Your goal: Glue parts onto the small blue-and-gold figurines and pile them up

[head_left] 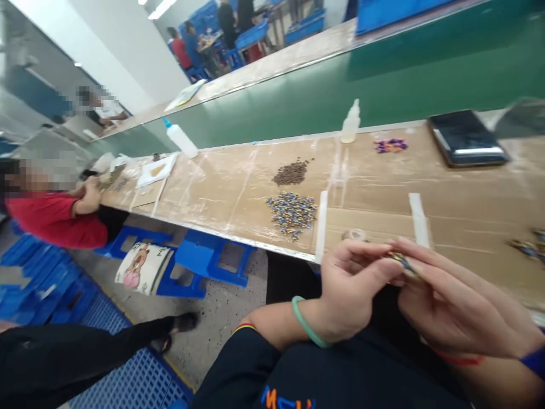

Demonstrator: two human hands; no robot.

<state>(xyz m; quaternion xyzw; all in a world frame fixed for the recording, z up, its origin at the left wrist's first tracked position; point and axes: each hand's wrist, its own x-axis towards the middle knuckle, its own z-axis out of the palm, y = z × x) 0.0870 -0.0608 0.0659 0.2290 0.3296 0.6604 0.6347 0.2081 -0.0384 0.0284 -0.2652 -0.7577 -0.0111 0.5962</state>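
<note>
Close together over the table's near edge, my left hand [347, 287] and my right hand [455, 292] are both closed, fingertips meeting around a small gold-and-blue piece [400, 260]. Fingers cover most of it, so its exact kind cannot be made out. Left of my hands lies a pile of similar small blue-and-gold pieces [292, 213]. Just behind that sits a heap of tiny brown pieces [292, 172]. Partly behind my left fingers is a small pale ring-shaped item [355, 234]. More gold-and-blue pieces [528, 247] lie at the right edge.
Along the back stand a small squeeze bottle [351, 126], purple-and-orange pieces [390, 146] and a dark flat box-like object [466, 138]. A white bottle with a blue tip [181, 140] leans farther left. Blue stools [213, 255] and a person in a red shirt [55, 218] are at left.
</note>
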